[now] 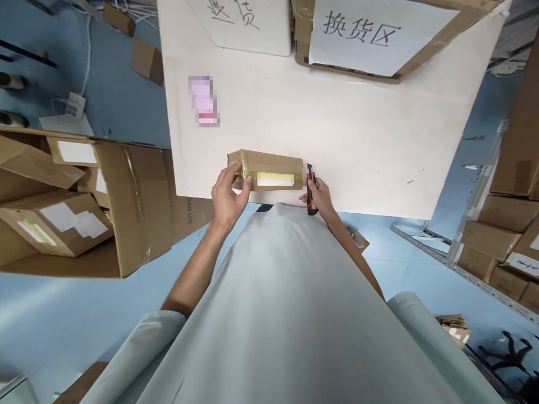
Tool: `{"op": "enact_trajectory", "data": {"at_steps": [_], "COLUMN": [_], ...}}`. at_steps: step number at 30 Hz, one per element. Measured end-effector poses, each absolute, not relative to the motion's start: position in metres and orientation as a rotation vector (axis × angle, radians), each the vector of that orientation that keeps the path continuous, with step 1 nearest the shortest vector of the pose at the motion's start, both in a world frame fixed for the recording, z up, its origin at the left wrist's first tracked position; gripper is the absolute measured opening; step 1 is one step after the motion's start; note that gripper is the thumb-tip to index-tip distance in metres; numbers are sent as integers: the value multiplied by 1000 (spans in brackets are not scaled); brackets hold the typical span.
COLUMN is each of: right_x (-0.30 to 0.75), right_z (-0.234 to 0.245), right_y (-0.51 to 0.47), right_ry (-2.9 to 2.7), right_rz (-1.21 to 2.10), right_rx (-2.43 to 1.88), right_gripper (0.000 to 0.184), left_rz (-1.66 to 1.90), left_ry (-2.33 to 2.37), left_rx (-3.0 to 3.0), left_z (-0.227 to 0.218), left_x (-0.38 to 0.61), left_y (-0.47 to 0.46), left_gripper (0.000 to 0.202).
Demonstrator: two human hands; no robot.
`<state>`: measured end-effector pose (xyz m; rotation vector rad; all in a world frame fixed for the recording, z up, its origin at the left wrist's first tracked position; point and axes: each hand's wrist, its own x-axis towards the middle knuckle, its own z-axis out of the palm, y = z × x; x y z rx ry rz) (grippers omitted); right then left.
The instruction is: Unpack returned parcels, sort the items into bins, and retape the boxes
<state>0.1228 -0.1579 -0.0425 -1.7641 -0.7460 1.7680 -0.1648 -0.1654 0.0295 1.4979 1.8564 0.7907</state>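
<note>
A small brown cardboard box [273, 161] lies near the front edge of the white table [337, 123]. Clear tape covers its left end, and a white label with a yellow border is on the side facing me. My left hand [229, 193] grips the left end of this box, thumb on the near side and fingers over the top. Beside the box's right end, my right hand [322, 196] is closed around a red and black utility knife [311, 196]. Whether the knife's blade is out, I cannot tell.
At the table's back stand a white bin [252, 36] and a carton [303, 39] with a handwritten sheet. A blurred pink item [205, 104] lies at the left. A large open carton [143, 224] holding boxes is left of the table; stacked boxes [497, 238] stand at right.
</note>
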Motion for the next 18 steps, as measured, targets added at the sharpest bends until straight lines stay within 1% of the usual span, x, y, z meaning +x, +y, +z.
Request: {"op": "enact_trajectory", "data": {"at_steps": [4,7,11,13,15,18], "right_x": [148,166,181,181,173,149], "right_z": [-22,-7,10,20,32,51], "right_y": [-171,-178,-183,-182,-179,-167], "right_ry": [-812,-887,-1085,-1305,-1601,-2066], "right_rz": [1602,1479,1401,1292,1111,973], "right_rx": [-1837,-1911,-2043,-2142,-2215,-2214], "right_gripper": [50,54,50,46,45,46], "left_rz": [837,777,698,688,680,660], "left_ry": [1713,1617,1555,1529,1497,1466], "left_rx": [1304,1179,1102,1096,1119,1172], "left_z": [5,-21,-49,-54,-56,-58], "left_x": [-156,-147,-136,-133,-133,-134], "left_y": [-150,-142,-138,-139,-140,-140], "left_gripper": [47,46,47,52,54,43]}}
